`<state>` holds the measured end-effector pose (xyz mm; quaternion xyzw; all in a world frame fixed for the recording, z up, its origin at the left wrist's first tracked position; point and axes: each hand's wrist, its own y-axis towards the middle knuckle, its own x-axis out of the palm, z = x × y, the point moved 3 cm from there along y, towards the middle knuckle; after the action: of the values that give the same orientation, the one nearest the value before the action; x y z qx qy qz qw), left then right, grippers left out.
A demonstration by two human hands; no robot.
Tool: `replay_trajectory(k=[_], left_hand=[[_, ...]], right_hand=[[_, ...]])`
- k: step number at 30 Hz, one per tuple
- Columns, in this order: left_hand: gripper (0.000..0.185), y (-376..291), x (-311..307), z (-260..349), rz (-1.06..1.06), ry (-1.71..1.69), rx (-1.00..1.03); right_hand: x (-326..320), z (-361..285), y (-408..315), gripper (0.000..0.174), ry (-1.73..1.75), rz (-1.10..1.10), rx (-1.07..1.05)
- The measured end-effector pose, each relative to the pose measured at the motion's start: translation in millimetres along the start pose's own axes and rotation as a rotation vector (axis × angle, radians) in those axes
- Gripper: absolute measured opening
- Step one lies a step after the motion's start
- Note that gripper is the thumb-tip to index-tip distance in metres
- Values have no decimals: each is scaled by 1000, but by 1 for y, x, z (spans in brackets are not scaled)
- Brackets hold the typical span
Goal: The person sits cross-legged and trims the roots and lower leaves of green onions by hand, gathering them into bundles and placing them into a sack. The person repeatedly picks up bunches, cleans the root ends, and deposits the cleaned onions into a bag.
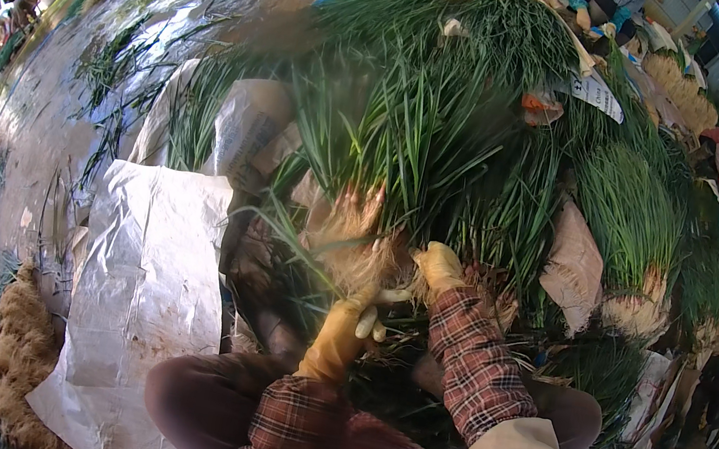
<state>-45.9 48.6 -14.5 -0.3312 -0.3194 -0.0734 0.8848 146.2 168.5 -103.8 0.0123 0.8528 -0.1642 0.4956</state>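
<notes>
My left hand (pixel 349 336), in a yellow rubber glove, is just below the pale, stringy roots (pixel 355 252) of an upright bunch of spring onions (pixel 388 130). Its fingers are partly curled, and thin green leaves slant up and left from beside it. Whether it grips them is unclear. My right hand (pixel 441 266), gloved alike, bends inward against the base of the spring onions on the right (pixel 502 212). Its fingertips are turned away among the stems and roots, so any hold is hidden.
A white woven sack (pixel 147 275) lies flat at my left, near a pile of brown root trimmings (pixel 22 347). More spring onions (pixel 629 211) stand at right beside a pinkish sack (pixel 572 265). A co-worker (pixel 598 8) sits at the far top. Wet floor (pixel 54 105) stretches left.
</notes>
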Motion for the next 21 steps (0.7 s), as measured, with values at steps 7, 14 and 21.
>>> replay_trajectory(k=[7, 14, 21], left_hand=[[46, 30, -25, -4, 183, 117, 340], [38, 160, -102, 68, 664, 642, 689], [53, 235, -105, 56, 442, 989, 529]], right_hand=[[-18, 38, -28, 42, 907, -194, 276], [0, 14, 17, 33, 740, 32, 0], [48, -14, 68, 87, 643, 42, 247]])
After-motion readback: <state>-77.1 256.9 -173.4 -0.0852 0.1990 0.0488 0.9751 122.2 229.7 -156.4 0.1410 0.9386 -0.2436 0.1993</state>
